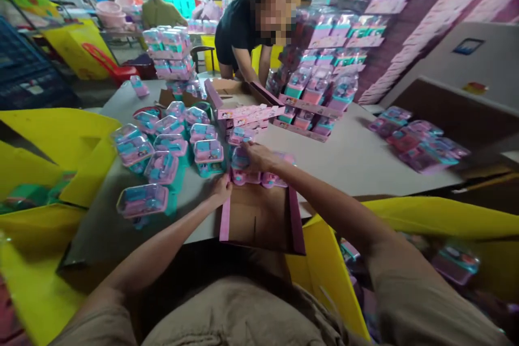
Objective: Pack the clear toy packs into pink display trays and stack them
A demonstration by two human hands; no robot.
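A shallow pink cardboard tray (271, 219) lies at the table's front edge, its near part bare brown inside. In its far part sit a few small plastic boxes with clear lids and pink and blue contents. My left hand (221, 189) is closed on the tray's left wall. My right hand (261, 158) reaches over the far part, its fingers bent round a clear-lidded plastic box (240, 161); the hand partly hides the boxes beneath. Left of the tray stand several similar boxes (162, 167), some on teal bases.
Opposite, a person (239, 27) leans over another cardboard tray (235, 92). Filled trays are stacked at the right (308, 102) and back left (168, 54). More boxes (421, 138) lie far right. Yellow bins (324, 259) flank me below the table (340, 167).
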